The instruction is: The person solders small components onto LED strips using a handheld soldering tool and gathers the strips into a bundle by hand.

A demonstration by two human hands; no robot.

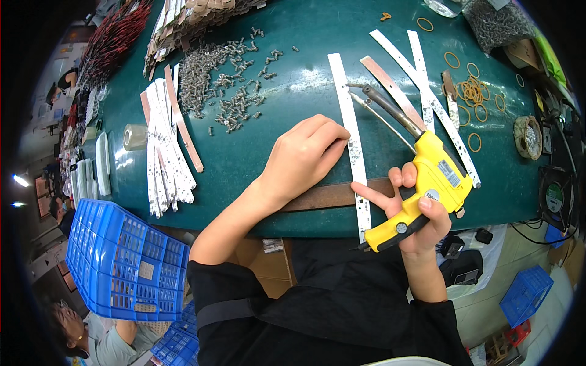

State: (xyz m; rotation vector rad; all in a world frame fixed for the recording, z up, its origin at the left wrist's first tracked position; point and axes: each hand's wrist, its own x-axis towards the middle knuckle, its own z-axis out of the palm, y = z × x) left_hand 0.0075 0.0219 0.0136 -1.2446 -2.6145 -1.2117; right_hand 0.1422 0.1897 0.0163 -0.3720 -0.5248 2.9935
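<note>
My right hand [421,210] is wrapped round the handle of a yellow soldering gun [436,168], its index finger stretched out to a long white circuit board strip [358,161]. The gun's dark barrel points up and left, its tip and thin feed tube close over the upper part of that strip. My left hand [308,152] is closed, with thumb and fingertips pinched at the strip's left edge; any small piece between them is hidden. Under the strip's lower part lies a flat brown bar [323,198], crossing beneath it on the green table [268,226].
Small metal parts [229,85] lie heaped at upper left, beside stacked strips [165,146] and a tape roll [135,137]. More strips [421,79], rubber bands [473,91] and a knife [450,97] lie right. A blue crate [125,262] stands lower left near another person [110,338].
</note>
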